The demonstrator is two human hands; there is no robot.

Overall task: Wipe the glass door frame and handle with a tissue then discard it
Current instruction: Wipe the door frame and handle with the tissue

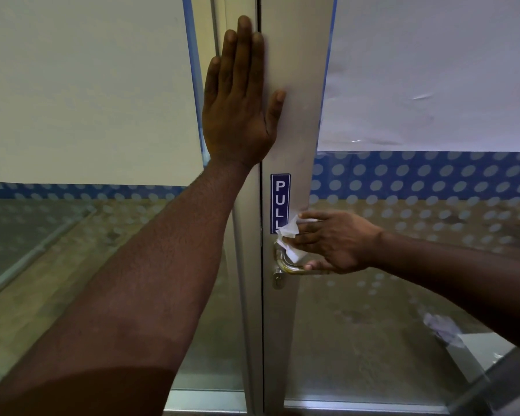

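Note:
A grey metal door frame (297, 85) runs up the middle of the view between two glass panes. My left hand (240, 97) lies flat against the frame up high, fingers spread and pointing up. Lower down, my right hand (333, 241) grips a crumpled white tissue (288, 232) and presses it onto the frame just above the metal lever handle (285, 265). The thumb of that hand rests under the handle's bar. The tissue covers the bottom of a blue PULL sticker (280, 199).
Frosted white film and a blue band of pale dots (418, 181) cover the glass on both sides. A keyhole (278, 280) sits under the handle. Through the lower glass shows a tan floor, with a crumpled whitish scrap (442, 328) at lower right.

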